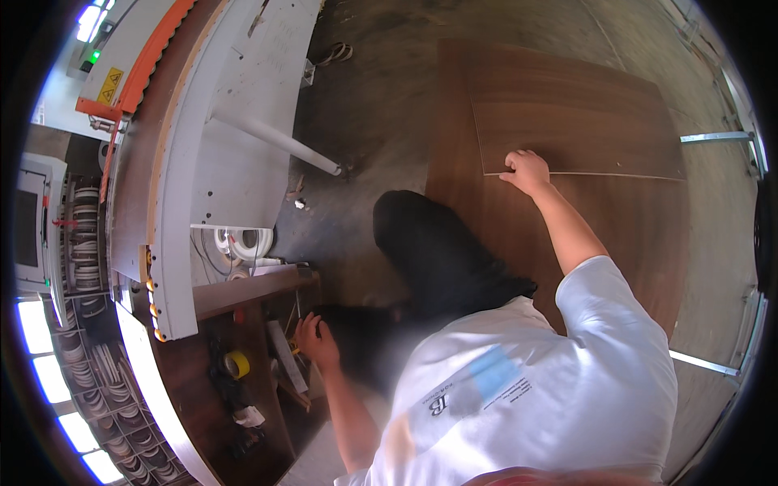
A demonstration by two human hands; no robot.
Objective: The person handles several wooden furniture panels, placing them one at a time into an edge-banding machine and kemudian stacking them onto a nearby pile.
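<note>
Curled over the near left corner of the top brown panel point(579, 134), right hand point(527, 170), fingers folded onto the pale front edge, thumb side toward the body; holding that corner rather than lying flat on it. Long axis of the panel running left to right across the view, away from the hand toward the right rim, with the whole sheet lying to the right of and beyond the grip. Stacked on a larger brown board point(486, 219) on the floor, the two edges near parallel. Right hand by far the nearer; left hand point(316, 340) well apart, low at the cluttered workbench point(243, 292), fingers bent around something small and thin, closure hard to judge. Yellow tape roll point(236, 364) just left of that hand. Underside of the panel corner hidden by the fingers; far right end of the sheet bent by the lens; dark trouser leg point(442, 251) covering part of the lower board.
</note>
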